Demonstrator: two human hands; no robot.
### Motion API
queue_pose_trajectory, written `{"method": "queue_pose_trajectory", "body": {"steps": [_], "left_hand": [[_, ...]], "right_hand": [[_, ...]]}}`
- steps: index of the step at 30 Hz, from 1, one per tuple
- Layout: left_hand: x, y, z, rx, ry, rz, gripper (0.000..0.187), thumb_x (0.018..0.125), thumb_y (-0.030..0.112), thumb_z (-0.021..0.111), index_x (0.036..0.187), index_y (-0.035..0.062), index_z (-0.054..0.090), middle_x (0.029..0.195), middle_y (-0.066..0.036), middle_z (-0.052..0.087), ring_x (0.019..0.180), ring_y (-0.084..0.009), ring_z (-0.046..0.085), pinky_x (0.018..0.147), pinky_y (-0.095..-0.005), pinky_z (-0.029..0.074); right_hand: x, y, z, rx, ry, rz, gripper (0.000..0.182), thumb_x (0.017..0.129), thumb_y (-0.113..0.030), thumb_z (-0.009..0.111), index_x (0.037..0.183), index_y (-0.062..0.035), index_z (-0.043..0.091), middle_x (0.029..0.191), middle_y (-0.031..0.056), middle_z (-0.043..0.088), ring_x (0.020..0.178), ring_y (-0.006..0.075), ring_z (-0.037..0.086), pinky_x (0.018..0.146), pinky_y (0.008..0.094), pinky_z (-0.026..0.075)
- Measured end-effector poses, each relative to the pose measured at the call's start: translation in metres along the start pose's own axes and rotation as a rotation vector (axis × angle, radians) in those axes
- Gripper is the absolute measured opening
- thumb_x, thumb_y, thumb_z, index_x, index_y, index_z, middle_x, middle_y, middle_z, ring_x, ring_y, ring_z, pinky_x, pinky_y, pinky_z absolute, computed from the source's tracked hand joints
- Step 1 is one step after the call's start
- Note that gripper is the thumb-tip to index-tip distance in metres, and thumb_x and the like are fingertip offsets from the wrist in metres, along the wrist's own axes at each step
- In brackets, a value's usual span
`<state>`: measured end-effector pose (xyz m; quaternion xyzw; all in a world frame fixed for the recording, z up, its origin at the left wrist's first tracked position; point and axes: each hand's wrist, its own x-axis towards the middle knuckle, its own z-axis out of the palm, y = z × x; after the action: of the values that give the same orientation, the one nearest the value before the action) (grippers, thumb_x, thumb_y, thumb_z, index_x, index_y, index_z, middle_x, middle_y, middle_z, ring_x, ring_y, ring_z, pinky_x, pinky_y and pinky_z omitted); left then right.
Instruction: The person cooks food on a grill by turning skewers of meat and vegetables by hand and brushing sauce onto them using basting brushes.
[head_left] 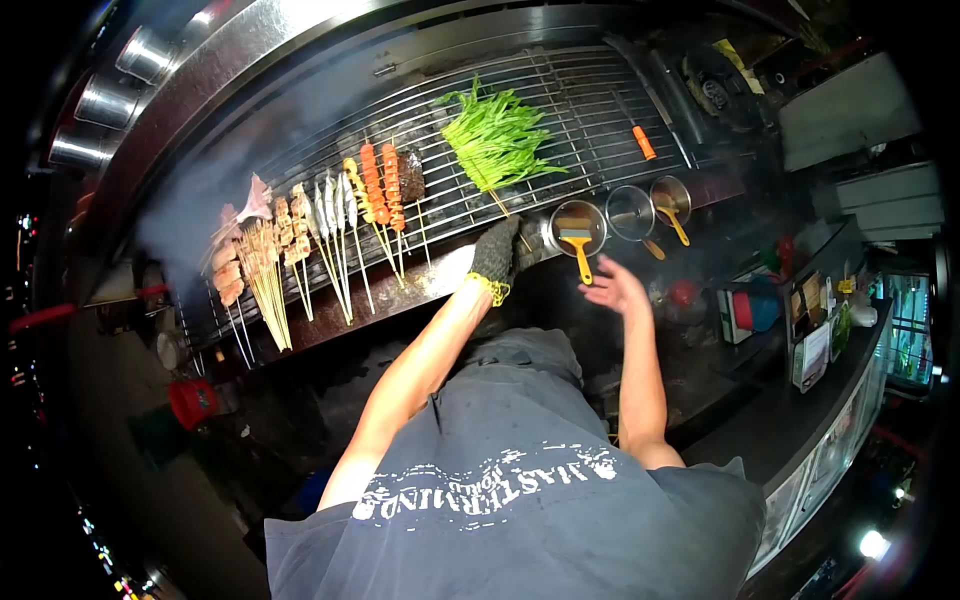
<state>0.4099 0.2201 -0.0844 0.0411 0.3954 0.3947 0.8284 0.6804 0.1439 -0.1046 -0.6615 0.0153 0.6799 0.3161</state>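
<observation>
My left hand [494, 258], in a dark knitted glove with a yellow cuff, is closed at the grill's front edge around the stick end of a green vegetable skewer [500, 138]. The leafy part lies spread on the grill grate [590, 85]. My bare right hand [616, 289] hangs with fingers apart, just below the yellow handle of a basting brush [577, 243], and holds nothing. That brush rests in a round metal cup [598, 222]. Beside it stand a second cup [630, 212] and a third cup [664, 186], each with a brush.
Left on the grill lie sausage skewers [372, 185], fish skewers [332, 205], meat skewers [228, 272] and a bundle of sticks [265, 270]. An orange-handled tool [643, 142] lies at the right. Smoke drifts over the left end. A counter [800, 400] stands right.
</observation>
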Motion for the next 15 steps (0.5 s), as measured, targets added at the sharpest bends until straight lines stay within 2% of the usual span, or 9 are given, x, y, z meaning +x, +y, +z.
{"method": "queue_pose_trajectory", "body": {"steps": [2, 3, 4, 7, 10, 12, 13, 14, 15], "left_hand": [[-0.009, 0.008, 0.021, -0.009, 0.028, 0.099, 0.036, 0.100, 0.031, 0.050, 0.122, 0.0029, 0.052, 0.106, -0.014, 0.063, 0.091, -0.0316, 0.064, 0.083, -0.0485, 0.056], [-0.005, 0.010, 0.022, -0.059, 0.032, 0.097, 0.034, 0.101, 0.030, 0.050, 0.120, 0.0030, 0.053, 0.103, -0.014, 0.063, 0.091, -0.0305, 0.064, 0.082, -0.0473, 0.057], [-0.001, 0.014, 0.022, -0.109, 0.040, 0.096, 0.031, 0.101, 0.028, 0.049, 0.118, 0.0031, 0.054, 0.100, -0.014, 0.064, 0.090, -0.0295, 0.064, 0.081, -0.0462, 0.057], [0.001, 0.020, 0.020, -0.195, 0.013, 0.079, 0.025, 0.101, 0.025, 0.050, 0.114, 0.0040, 0.056, 0.098, -0.012, 0.064, 0.089, -0.0280, 0.065, 0.081, -0.0447, 0.058], [0.000, 0.023, 0.029, -0.165, 0.085, 0.138, 0.020, 0.099, 0.022, 0.053, 0.110, 0.0047, 0.057, 0.094, -0.010, 0.064, 0.084, -0.0251, 0.064, 0.077, -0.0423, 0.058], [-0.016, 0.032, 0.039, -0.079, 0.078, 0.209, 0.016, 0.096, 0.020, 0.060, 0.101, 0.0050, 0.060, 0.079, -0.006, 0.062, 0.067, -0.0197, 0.061, 0.066, -0.0364, 0.057], [-0.019, 0.035, 0.039, -0.078, 0.067, 0.246, 0.017, 0.095, 0.020, 0.061, 0.101, 0.0041, 0.060, 0.078, -0.006, 0.062, 0.065, -0.0191, 0.061, 0.063, -0.0357, 0.056], [-0.021, 0.038, 0.040, -0.077, 0.053, 0.283, 0.018, 0.094, 0.020, 0.062, 0.100, 0.0032, 0.060, 0.077, -0.006, 0.061, 0.063, -0.0186, 0.060, 0.061, -0.0350, 0.056], [-0.031, 0.046, 0.043, 0.003, 0.064, 0.297, 0.020, 0.093, 0.020, 0.063, 0.101, 0.0021, 0.060, 0.077, -0.007, 0.061, 0.062, -0.0176, 0.059, 0.059, -0.0337, 0.055]], "right_hand": [[-0.005, 0.007, 0.013, -0.038, -0.249, -0.018, 0.043, 0.092, -0.032, 0.066, 0.123, -0.0044, 0.053, 0.106, 0.0208, 0.068, 0.089, 0.0290, 0.070, 0.074, 0.0417, 0.057], [-0.004, 0.011, 0.018, 0.016, -0.267, -0.137, 0.029, 0.091, -0.024, 0.068, 0.110, -0.0053, 0.056, 0.092, 0.0148, 0.069, 0.074, 0.0242, 0.069, 0.062, 0.0331, 0.056], [0.008, 0.014, 0.021, 0.000, -0.175, -0.281, 0.027, 0.092, -0.017, 0.065, 0.115, -0.0043, 0.057, 0.080, 0.0102, 0.067, 0.065, 0.0168, 0.065, 0.057, 0.0256, 0.052], [0.035, 0.011, 0.036, 0.073, 0.272, -0.757, 0.021, 0.092, -0.015, 0.065, 0.108, -0.0011, 0.062, 0.072, 0.0027, 0.062, 0.058, 0.0064, 0.055, 0.049, 0.0207, 0.044], [0.048, -0.004, 0.042, -0.110, 0.460, -0.940, 0.020, 0.091, -0.018, 0.066, 0.102, -0.0015, 0.068, 0.073, 0.0038, 0.066, 0.061, 0.0127, 0.060, 0.058, 0.0280, 0.049], [0.029, -0.011, 0.045, -0.303, 0.559, -0.955, 0.020, 0.090, -0.019, 0.066, 0.100, -0.0017, 0.070, 0.074, 0.0056, 0.068, 0.064, 0.0152, 0.063, 0.062, 0.0316, 0.050], [0.014, -0.014, 0.049, -0.310, 0.562, -0.959, 0.020, 0.090, -0.019, 0.066, 0.100, -0.0019, 0.070, 0.073, 0.0068, 0.068, 0.065, 0.0150, 0.063, 0.063, 0.0317, 0.051], [0.010, -0.016, 0.048, -0.324, 0.578, -1.000, 0.017, 0.093, -0.016, 0.064, 0.100, -0.0002, 0.068, 0.070, 0.0024, 0.064, 0.058, 0.0080, 0.057, 0.056, 0.0245, 0.047], [0.002, -0.017, 0.047, -0.285, 0.543, -0.993, 0.017, 0.093, -0.015, 0.064, 0.101, -0.0005, 0.068, 0.070, 0.0023, 0.064, 0.058, 0.0077, 0.056, 0.056, 0.0239, 0.047]]}}
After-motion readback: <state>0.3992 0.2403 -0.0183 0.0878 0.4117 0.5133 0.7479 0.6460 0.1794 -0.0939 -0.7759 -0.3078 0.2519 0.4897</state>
